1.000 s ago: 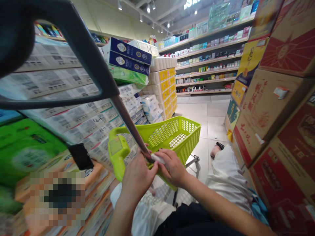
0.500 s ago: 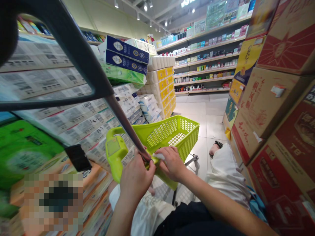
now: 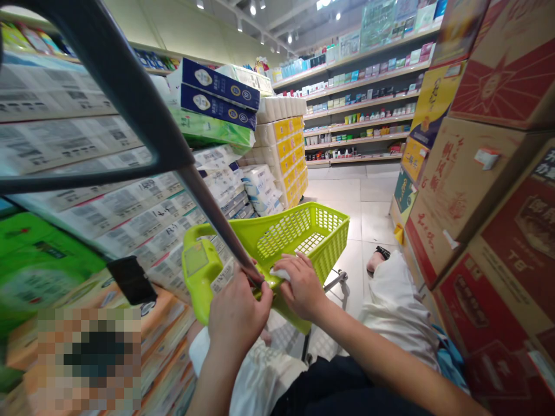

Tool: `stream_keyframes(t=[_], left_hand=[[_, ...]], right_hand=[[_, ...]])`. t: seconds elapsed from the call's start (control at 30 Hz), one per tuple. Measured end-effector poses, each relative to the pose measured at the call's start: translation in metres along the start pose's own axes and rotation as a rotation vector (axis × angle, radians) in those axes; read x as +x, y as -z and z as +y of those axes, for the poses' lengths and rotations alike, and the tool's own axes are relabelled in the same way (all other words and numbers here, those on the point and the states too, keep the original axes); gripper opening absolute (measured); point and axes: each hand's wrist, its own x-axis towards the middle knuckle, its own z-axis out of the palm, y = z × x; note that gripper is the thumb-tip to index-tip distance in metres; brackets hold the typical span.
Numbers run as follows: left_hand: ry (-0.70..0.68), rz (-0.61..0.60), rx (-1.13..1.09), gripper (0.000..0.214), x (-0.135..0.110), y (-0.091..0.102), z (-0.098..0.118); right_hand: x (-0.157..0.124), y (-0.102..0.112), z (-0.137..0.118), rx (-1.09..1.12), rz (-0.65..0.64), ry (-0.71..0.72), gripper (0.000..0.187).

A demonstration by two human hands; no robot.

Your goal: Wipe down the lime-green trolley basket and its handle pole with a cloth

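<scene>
My left hand (image 3: 236, 315) gripped rod (image 3: 217, 222) at basket (image 3: 333, 248) rim | right hand (image 3: 301, 286) fingers pinched white cloth (image 3: 280, 273) there | hard push could roll basket away

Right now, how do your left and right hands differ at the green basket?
The left hand is curled shut around the foot of the dark handle rod; the right hand lies flatter, fingers spread over a white wad. The left hand sits nearer the camera, the right hand farther along the rim. Both are at the near rim of the green basket.
</scene>
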Motion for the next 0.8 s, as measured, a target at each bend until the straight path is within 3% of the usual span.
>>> stream_keyframes(t=[0.2, 0.33, 0.47, 0.67, 0.8], left_hand=[[0.012, 0.0, 0.025, 0.03, 0.0, 0.001, 0.002], [-0.011, 0.016, -0.002, 0.031, 0.0, -0.001, -0.001], [-0.026, 0.013, -0.004, 0.028, 0.0, -0.001, -0.002], [-0.006, 0.019, 0.021, 0.034, 0.0, -0.002, -0.002], [-0.022, 0.036, 0.0, 0.03, 0.0, -0.002, -0.005]], right_hand=[[0.001, -0.005, -0.013, 0.034, 0.001, 0.13, 0.031], [0.002, -0.003, -0.001, 0.038, -0.049, 0.095, 0.031], [0.004, 0.001, 0.006, -0.026, -0.018, -0.012, 0.035], [0.002, -0.002, -0.011, 0.067, -0.053, 0.116, 0.034], [0.003, 0.0, 0.001, 0.035, -0.04, 0.044, 0.032]])
